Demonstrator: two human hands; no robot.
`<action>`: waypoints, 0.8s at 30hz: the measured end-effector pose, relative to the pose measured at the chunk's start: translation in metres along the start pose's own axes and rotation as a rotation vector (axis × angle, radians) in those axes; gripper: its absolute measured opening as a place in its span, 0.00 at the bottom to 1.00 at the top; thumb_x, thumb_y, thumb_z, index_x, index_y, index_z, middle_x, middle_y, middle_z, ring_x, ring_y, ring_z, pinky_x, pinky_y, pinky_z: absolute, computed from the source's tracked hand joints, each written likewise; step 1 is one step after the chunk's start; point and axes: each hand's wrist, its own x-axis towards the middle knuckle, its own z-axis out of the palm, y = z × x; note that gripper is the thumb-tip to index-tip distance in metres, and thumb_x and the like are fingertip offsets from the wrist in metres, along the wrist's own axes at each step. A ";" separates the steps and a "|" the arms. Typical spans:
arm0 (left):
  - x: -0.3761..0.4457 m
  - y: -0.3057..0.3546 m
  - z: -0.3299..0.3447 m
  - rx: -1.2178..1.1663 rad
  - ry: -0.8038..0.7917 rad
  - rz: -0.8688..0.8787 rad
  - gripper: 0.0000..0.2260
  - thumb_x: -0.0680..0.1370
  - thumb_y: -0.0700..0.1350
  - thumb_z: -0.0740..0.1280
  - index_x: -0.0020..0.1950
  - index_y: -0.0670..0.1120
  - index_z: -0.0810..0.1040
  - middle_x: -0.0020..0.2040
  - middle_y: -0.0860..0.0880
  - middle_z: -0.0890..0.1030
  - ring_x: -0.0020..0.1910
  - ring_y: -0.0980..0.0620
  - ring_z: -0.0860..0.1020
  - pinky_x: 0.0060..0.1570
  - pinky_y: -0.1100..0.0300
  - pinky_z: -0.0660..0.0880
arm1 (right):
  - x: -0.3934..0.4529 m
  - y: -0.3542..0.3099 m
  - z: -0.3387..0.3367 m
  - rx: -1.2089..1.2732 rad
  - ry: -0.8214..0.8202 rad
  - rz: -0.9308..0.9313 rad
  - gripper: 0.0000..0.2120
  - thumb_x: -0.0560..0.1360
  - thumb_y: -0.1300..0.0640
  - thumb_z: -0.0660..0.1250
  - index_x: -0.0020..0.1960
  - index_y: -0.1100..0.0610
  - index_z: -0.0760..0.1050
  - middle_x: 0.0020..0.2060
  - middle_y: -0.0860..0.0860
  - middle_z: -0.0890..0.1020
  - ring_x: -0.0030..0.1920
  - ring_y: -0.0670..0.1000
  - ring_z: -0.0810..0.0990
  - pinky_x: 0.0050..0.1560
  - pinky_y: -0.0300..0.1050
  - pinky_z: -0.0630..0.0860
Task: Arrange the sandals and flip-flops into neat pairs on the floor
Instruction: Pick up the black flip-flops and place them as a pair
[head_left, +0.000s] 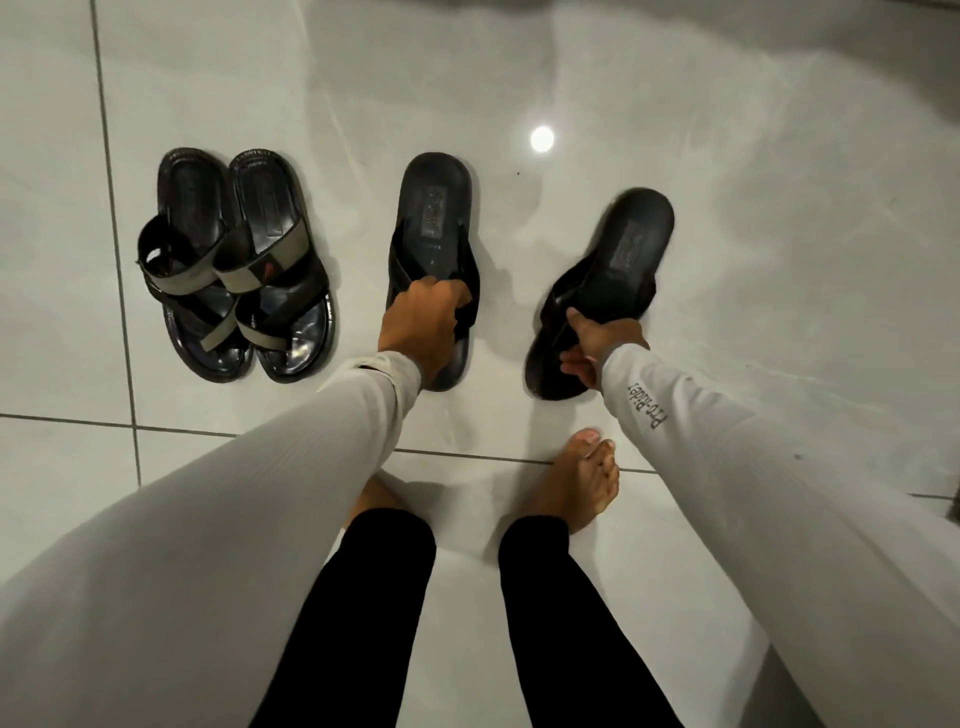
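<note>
Fingers of the right hand (597, 345) clamp the straps of the tilted flip-flop (602, 291); the left hand (421, 325) grips its mate (434, 218), lying straight just left. Strapped sandals (234, 265) sit paired beyond.

A glossy floor (727, 260) of large pale grey marbled tiles fills the frame, dark grout lines (111, 208) running down the left side and across the middle, a round light reflection (542, 139) glaring upper centre.
</note>
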 end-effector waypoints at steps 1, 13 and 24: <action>0.001 0.001 0.001 -0.026 -0.005 -0.005 0.11 0.80 0.37 0.63 0.62 0.42 0.78 0.58 0.38 0.80 0.56 0.34 0.79 0.59 0.42 0.78 | -0.001 -0.003 0.002 -0.011 0.008 -0.014 0.29 0.74 0.47 0.74 0.67 0.64 0.72 0.58 0.65 0.82 0.28 0.56 0.80 0.15 0.34 0.69; -0.013 -0.013 0.005 -0.006 0.169 0.032 0.18 0.78 0.39 0.66 0.68 0.43 0.75 0.65 0.40 0.73 0.60 0.38 0.75 0.60 0.45 0.76 | -0.029 -0.013 0.020 -0.657 0.281 -0.381 0.33 0.72 0.41 0.72 0.69 0.57 0.68 0.66 0.58 0.75 0.62 0.63 0.79 0.59 0.57 0.78; 0.013 -0.049 0.001 0.513 -0.002 0.165 0.47 0.71 0.66 0.70 0.82 0.55 0.48 0.81 0.35 0.42 0.80 0.34 0.53 0.75 0.35 0.58 | -0.009 -0.016 0.003 -1.518 0.266 -0.980 0.51 0.70 0.38 0.73 0.82 0.49 0.47 0.79 0.68 0.46 0.80 0.65 0.50 0.76 0.66 0.52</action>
